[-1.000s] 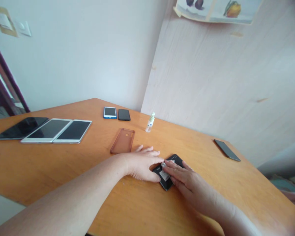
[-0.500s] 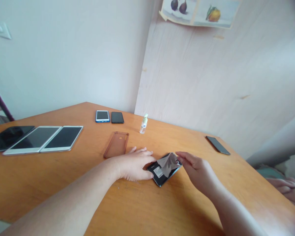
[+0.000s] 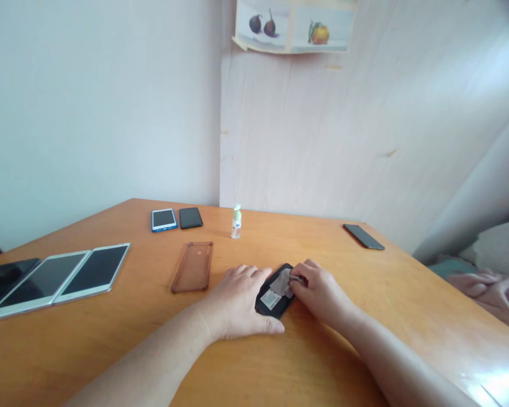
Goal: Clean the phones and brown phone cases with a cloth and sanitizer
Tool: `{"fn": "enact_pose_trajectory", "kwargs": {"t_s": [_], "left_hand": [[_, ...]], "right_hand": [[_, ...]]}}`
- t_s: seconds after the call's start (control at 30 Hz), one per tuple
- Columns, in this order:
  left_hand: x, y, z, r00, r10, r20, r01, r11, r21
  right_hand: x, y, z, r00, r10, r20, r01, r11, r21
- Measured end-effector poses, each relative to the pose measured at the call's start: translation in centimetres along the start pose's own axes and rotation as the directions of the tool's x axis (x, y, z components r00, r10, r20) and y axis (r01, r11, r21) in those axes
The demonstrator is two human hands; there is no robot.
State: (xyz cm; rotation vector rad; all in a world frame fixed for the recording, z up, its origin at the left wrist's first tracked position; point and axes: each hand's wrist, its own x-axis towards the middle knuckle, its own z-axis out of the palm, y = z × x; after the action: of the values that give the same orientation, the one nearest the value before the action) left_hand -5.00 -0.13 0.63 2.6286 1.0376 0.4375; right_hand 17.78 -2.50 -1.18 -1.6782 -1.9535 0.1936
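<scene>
A black smartphone [image 3: 285, 308] lies on the table with its back up, a white label [image 3: 270, 299] stuck on it. My left hand [image 3: 240, 299] braces the phone from the left, its thumb along the near edge and its forefinger by the far edge. A small crumpled grey cloth [image 3: 281, 282] is pinched in the fingers of my right hand [image 3: 316, 287] and rests on the phone's back. Left of the hands lies a translucent brownish-pink phone case [image 3: 194, 268]. Behind them stands a small clear pump bottle [image 3: 236, 224] with a pale green top.
At the left are two white tablets [image 3: 95, 271] and a dark tablet [image 3: 4, 280]. Farther back lie a blue-edged phone [image 3: 164, 219] and a small black device [image 3: 190, 217]. Another dark phone [image 3: 363, 236] is near the right edge. Walls stand behind the wooden table [image 3: 152, 362].
My right hand has gathered the cloth into a tighter bunch, over less of the phone. My left thumb now reaches farther along the phone's near edge. The camera view has shifted.
</scene>
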Motion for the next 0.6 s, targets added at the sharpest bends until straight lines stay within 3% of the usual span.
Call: {"fn": "enact_pose_trajectory", "kwargs": {"t_s": [0.13,0.2,0.37,0.53,0.6], "left_hand": [[0.0,-0.2,0.3,1.0,-0.002,-0.011,0.002,1.0,-0.004],[0.0,-0.3,0.3,1.0,-0.005,-0.012,0.005,1.0,-0.011],[0.1,-0.5,-0.2,0.999,-0.041,-0.021,0.041,0.999,-0.007],[0.1,-0.9,-0.6,0.997,-0.072,-0.012,0.072,0.997,-0.007],[0.1,-1.2,-0.6,0.996,-0.09,-0.012,0.09,0.996,-0.004]], "right_hand": [[0.6,1.3,-1.0,0.991,0.054,-0.12,-0.057,0.998,-0.027],[0.7,1.6,-1.4,0.99,0.068,-0.123,-0.08,0.992,-0.097],[0.2,0.4,-1.6,0.998,0.025,0.05,-0.016,0.986,-0.168],[-0.8,-1.7,-2.1,0.969,-0.164,0.185,0.201,0.959,-0.199],[-0.9,-1.9,-2.3,0.965,-0.165,0.204,0.209,0.955,-0.213]]}}
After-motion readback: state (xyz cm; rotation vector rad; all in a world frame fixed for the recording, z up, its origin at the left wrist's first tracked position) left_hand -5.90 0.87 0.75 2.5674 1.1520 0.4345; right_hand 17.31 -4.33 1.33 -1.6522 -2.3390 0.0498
